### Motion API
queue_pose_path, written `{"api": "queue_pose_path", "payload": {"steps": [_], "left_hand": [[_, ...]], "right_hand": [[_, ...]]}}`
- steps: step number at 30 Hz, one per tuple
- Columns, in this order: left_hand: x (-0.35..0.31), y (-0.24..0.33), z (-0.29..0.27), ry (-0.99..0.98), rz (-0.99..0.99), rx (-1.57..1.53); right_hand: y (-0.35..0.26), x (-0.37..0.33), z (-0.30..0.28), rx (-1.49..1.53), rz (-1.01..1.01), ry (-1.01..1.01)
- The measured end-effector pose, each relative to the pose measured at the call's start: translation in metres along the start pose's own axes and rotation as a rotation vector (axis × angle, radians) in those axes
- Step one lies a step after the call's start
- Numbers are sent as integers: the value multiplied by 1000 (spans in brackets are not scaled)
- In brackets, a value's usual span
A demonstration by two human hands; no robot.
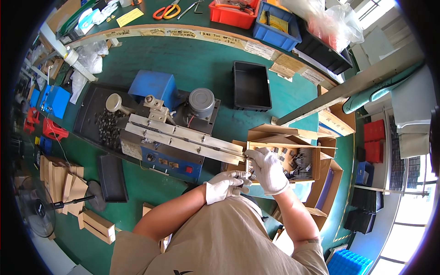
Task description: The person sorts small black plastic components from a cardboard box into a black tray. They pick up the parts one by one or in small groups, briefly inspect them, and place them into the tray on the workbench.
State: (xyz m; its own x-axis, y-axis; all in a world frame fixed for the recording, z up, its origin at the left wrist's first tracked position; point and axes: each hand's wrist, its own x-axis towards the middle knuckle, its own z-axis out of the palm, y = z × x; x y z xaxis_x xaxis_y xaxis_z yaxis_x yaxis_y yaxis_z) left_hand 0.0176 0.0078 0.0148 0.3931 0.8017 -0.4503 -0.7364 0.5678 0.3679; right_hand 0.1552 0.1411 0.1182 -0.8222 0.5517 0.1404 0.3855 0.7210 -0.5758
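My right hand, in a white glove, is at the right end of a long metal rail. Its thumb and fingers are pinched together, and what they hold is too small to make out. Just left of it, near my body, is my gloved left hand. Those fingers are curled closed, with something dark and small at them that I cannot name. Beside and beyond my right hand a cardboard box holds many small dark parts with thin metal legs. The rail belongs to a bench machine with a blue control panel.
A round grey motor and a blue housing stand behind the rail. Loose black parts lie in a dark tray at left. A black bin sits at the back. Orange-handled scissors rest on the upper shelf.
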Motion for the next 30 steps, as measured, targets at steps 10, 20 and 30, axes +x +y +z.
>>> {"api": "queue_pose_path", "payload": {"steps": [10, 20, 30], "left_hand": [[-16, 11, 12, -88, -3, -152], [-15, 6, 3, -166, 65, 196], [-13, 20, 19, -227, 72, 355]], "right_hand": [[-12, 10, 10, 34, -35, 74], [14, -41, 33, 725, 429, -277], [19, -30, 8, 486, 377, -385]]}}
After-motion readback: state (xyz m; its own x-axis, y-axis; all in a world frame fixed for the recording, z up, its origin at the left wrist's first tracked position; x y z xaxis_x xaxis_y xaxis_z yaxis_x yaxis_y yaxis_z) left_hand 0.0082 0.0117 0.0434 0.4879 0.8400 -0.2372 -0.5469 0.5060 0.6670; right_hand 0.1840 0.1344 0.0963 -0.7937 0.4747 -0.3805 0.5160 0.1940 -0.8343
